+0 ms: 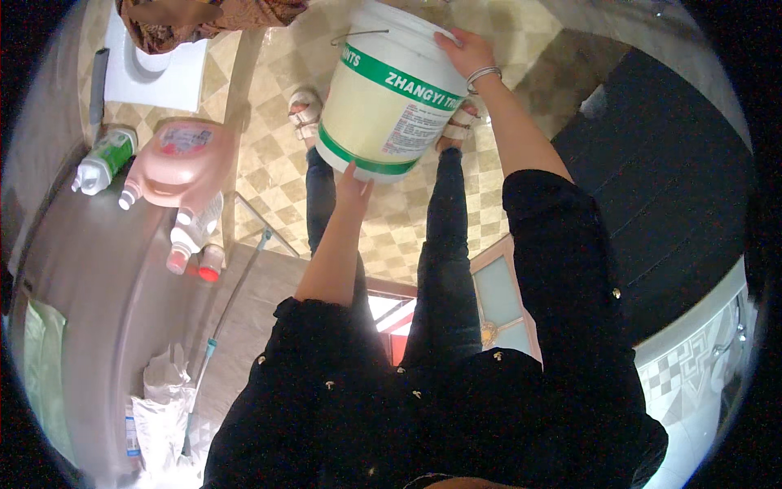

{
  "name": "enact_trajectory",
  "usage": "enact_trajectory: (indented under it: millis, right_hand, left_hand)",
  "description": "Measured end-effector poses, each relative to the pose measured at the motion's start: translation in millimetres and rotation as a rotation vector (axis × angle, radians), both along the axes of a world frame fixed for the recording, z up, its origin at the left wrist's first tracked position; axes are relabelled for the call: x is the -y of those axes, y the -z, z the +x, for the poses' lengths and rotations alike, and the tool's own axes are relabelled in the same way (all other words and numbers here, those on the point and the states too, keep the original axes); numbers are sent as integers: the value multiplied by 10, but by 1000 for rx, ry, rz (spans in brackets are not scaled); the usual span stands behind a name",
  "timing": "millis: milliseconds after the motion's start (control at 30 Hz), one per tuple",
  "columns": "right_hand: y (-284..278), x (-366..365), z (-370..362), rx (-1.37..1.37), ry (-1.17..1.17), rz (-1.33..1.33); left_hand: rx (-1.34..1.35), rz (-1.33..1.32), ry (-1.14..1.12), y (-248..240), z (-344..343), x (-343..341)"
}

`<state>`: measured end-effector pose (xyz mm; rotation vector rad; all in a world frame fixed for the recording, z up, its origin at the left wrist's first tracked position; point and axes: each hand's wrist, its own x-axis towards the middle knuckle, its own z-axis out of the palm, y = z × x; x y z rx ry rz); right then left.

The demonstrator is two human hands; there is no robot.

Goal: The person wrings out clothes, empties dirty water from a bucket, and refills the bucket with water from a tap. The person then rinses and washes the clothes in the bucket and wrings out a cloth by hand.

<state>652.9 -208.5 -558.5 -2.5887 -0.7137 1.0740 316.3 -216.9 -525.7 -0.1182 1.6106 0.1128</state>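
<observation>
A white plastic paint bucket [375,110] with green bands hangs tilted in front of me over the tiled floor, between my feet and my body. My right hand [471,54], with bangles at the wrist, is closed on its upper rim at the right. Under the lower edge, my left hand [353,191] supports the base, its fingers partly hidden behind the bucket. A thin wire handle [358,35] sticks out at the bucket's upper left. The inside of the bucket cannot be seen.
On the left, a pink jug [175,163], a green-and-white bottle [107,161], a white bottle [195,228] and a red-capped container [211,262] are grouped. A white squat toilet [155,77] lies beyond. A thin pole [224,306] leans nearby. A dark panel [660,187] fills the right.
</observation>
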Motion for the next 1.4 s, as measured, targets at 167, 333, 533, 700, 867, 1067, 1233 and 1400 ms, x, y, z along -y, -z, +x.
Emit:
enact_trajectory:
  millis: [167,333,533,700,867,1067,1233,1400]
  right_hand:
    - [-30,15,20,-17,17,-48]
    - [17,20,38,-14,-14,-58]
    - [81,104,60,-45,35,-42]
    - [46,73,72,-19,39,12]
    - [41,117,39,-38,19,-1]
    - [132,176,31,-31,63,39]
    - [-63,51,-18,-78,23,-7]
    - [-188,94,39,-135,54,47]
  left_hand:
    - [-40,-12,-12,-143,96,-24]
    - [-73,13,8,-173,83,-30]
    - [-77,-26,71,-286,5,-23]
    - [-58,19,60,-451,-21,-5]
    - [-93,-3,69,-660,26,-7]
    - [-84,-23,81,-862,108,10]
    - [-83,5,112,-916,-28,60]
    - [-128,-14,109,-1024,122,72]
